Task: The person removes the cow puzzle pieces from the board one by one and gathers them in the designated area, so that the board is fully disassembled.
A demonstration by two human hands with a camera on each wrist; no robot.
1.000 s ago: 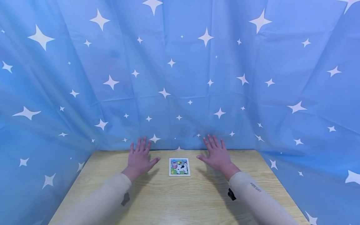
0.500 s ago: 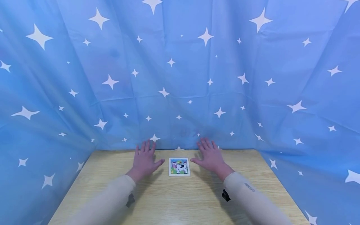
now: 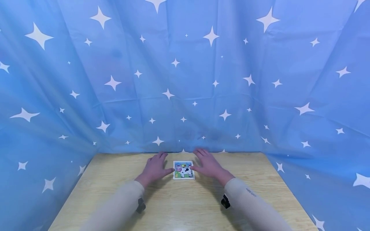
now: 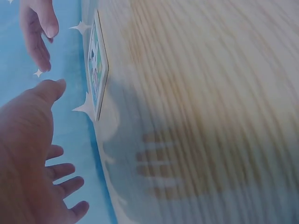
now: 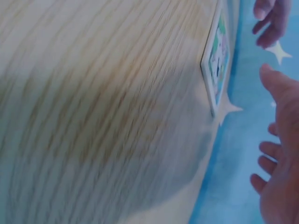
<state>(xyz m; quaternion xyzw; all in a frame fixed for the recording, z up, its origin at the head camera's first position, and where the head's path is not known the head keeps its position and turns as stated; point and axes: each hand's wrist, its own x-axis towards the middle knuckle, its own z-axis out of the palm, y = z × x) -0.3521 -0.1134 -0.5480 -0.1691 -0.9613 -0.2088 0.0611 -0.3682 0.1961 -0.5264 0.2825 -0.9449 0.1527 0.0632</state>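
Note:
A small square picture puzzle (image 3: 184,174) with a white frame and a black-and-white cow lies flat near the table's far edge. On its left, my left hand (image 3: 154,168) hovers with the thumb tip by the frame's left side. My right hand (image 3: 210,166) is on the other side, its thumb over the picture's right edge in the head view. Both wrist views show the hands raised above the wood, apart from the puzzle (image 4: 97,67), fingers loosely extended. Neither hand holds anything.
The pale wooden table (image 3: 185,208) ends at a blue curtain (image 3: 185,80) with white stars, which hangs behind it and along both sides. A small black device (image 3: 225,201) is strapped under the right sleeve, and another (image 3: 141,205) under the left.
Both hands have moved inward from either side toward the puzzle, and their fingers have drawn lower and nearer to it. The puzzle has stayed in place.

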